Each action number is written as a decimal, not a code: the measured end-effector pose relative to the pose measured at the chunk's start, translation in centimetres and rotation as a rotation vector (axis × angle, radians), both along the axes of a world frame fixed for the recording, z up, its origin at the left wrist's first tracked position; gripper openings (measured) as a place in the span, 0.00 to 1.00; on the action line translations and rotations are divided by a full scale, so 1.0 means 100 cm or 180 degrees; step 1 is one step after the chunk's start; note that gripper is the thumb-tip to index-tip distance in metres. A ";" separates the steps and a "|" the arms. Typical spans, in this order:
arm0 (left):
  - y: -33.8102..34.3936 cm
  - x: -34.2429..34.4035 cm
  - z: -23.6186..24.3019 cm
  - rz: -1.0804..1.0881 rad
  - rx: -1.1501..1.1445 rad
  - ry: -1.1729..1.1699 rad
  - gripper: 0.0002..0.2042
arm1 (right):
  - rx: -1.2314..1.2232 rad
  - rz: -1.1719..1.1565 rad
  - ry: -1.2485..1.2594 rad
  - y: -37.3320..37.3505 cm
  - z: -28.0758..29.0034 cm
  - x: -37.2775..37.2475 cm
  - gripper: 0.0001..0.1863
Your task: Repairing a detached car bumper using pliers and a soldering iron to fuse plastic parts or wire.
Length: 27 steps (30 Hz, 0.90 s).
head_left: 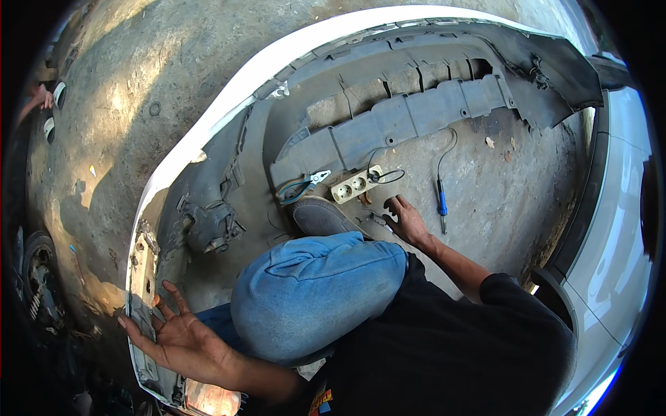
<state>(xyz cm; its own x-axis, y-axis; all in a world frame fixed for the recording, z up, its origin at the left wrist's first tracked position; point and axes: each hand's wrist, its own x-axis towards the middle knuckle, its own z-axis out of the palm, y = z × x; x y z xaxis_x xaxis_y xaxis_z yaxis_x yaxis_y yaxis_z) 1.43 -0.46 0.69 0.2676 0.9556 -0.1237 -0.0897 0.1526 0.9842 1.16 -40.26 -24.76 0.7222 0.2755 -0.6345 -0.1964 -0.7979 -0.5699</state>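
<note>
A car bumper (347, 29), white outside and dark inside, curves around me on the concrete. My left hand (186, 341) is palm up at its near left end, fingers spread, one digit lying across the bumper's rim. Bare, scraped patches mark the bumper there. My right hand (409, 220) reaches low over the ground beyond my knee, fingers apart and slightly bent. Just left of it lies a small dark item (377, 219) too unclear to name. Nearby are a cream power strip (352, 186) with a plug in it and pliers (304, 186) with blue-and-black handles.
A blue-handled soldering iron (442, 200) lies right of my right hand, its cord running upward. My shoe (318, 216) stands beside the power strip. A light-coloured car (607, 229) borders the right side. At the far left are another person's hand (43, 97) and a wheel (40, 274).
</note>
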 end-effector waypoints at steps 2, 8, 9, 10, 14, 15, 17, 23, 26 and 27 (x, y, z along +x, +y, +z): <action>-0.003 0.004 0.003 0.0082 -0.0150 -0.0005 0.18 | 0.0254 0.0169 -0.0104 0.026 0.001 0.028 0.16; -0.002 0.000 0.003 -0.0180 -0.0237 0.0029 0.21 | 0.0233 0.1716 -0.1639 0.138 -0.023 0.074 0.40; 0.001 -0.005 0.005 -0.0099 -0.0173 -0.0003 0.21 | 0.0307 0.1781 -0.1686 0.150 -0.034 0.074 0.40; 0.004 -0.010 0.005 -0.0330 -0.0362 -0.0201 0.22 | 0.0213 0.1974 -0.1689 0.163 -0.043 0.075 0.41; 0.006 -0.025 0.001 -0.0567 -0.0515 -0.0345 0.27 | 0.0340 0.2566 -0.1403 0.174 -0.045 0.094 0.42; 0.005 -0.026 0.000 -0.0641 -0.0439 -0.0205 0.28 | 0.0328 0.2679 -0.1467 0.168 -0.046 0.098 0.41; 0.003 -0.031 -0.006 -0.0928 -0.0320 -0.0319 0.28 | 0.0445 0.2803 -0.1506 0.165 -0.047 0.103 0.36; 0.012 -0.045 -0.012 -0.1649 -0.0256 -0.0477 0.24 | -0.0012 0.3129 -0.1667 0.185 -0.059 0.105 0.32; 0.014 -0.049 -0.019 -0.1752 -0.0096 -0.0448 0.27 | 0.0157 0.2769 -0.0922 0.191 -0.053 0.109 0.32; 0.015 -0.051 -0.023 -0.1740 -0.0088 -0.0515 0.27 | 0.0120 0.2786 -0.0978 0.192 -0.045 0.109 0.32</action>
<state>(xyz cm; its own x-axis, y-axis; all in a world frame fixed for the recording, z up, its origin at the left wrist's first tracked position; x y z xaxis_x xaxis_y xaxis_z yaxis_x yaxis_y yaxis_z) -3.69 1.03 -1.60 0.7398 0.6698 -0.0631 -0.1397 0.2446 0.9595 12.07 -21.03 -29.25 0.3822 0.8184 -0.4292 0.6309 -0.5704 -0.5258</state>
